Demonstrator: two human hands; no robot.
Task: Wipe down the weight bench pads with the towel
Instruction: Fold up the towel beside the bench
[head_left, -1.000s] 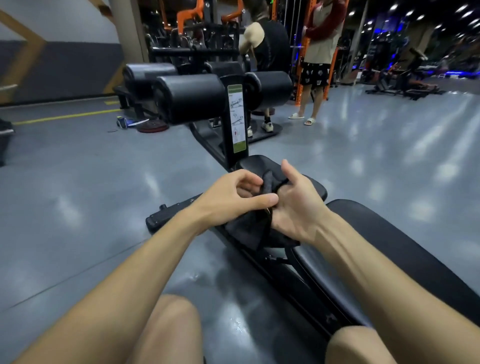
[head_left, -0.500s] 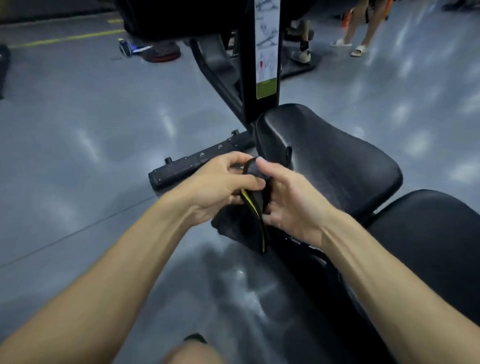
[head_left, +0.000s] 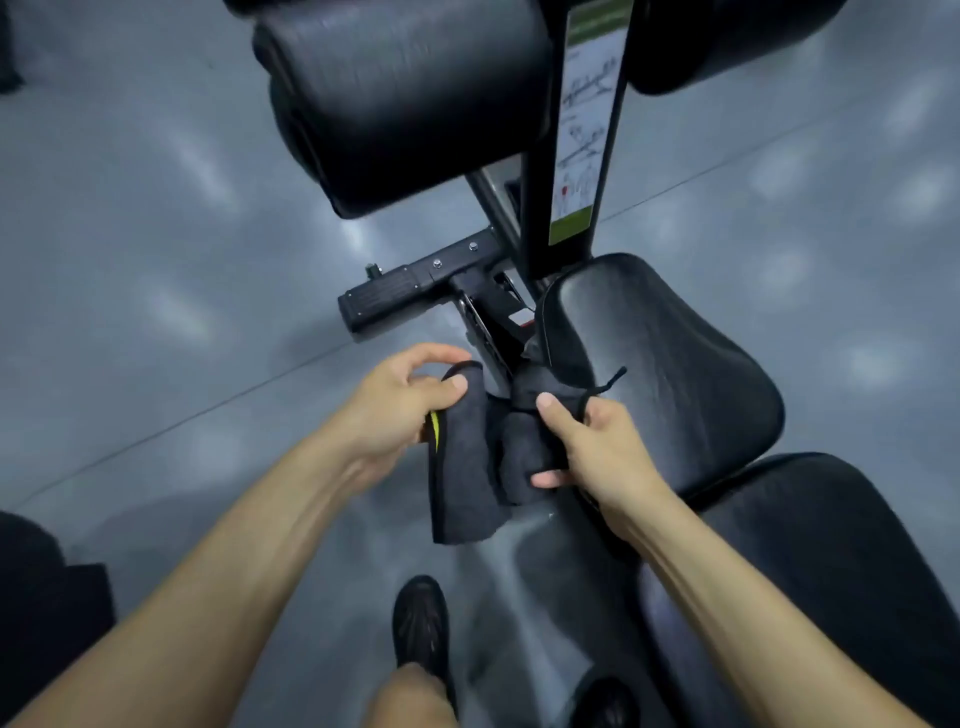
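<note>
A dark grey towel (head_left: 470, 467) with a yellow edge stripe hangs between my two hands, just left of the bench. My left hand (head_left: 402, 402) pinches its left top corner. My right hand (head_left: 592, 441) grips the bunched right side, where a small loop sticks up. The black seat pad (head_left: 670, 374) lies directly right of the towel, and the long back pad (head_left: 810, 561) continues toward the lower right. A black roller pad (head_left: 410, 98) sits above on the upright post (head_left: 582, 130), with another at the top right (head_left: 717, 36).
The bench's black metal foot bar (head_left: 410, 291) sticks out to the left on the glossy grey floor (head_left: 156, 286). My black shoe (head_left: 421, 623) stands on the floor below the towel. A dark object (head_left: 47, 597) sits at the lower left edge.
My view has tilted down and closer to the bench, so the gym background is out of sight. My hands have drawn apart, spreading the towel wider between them.
</note>
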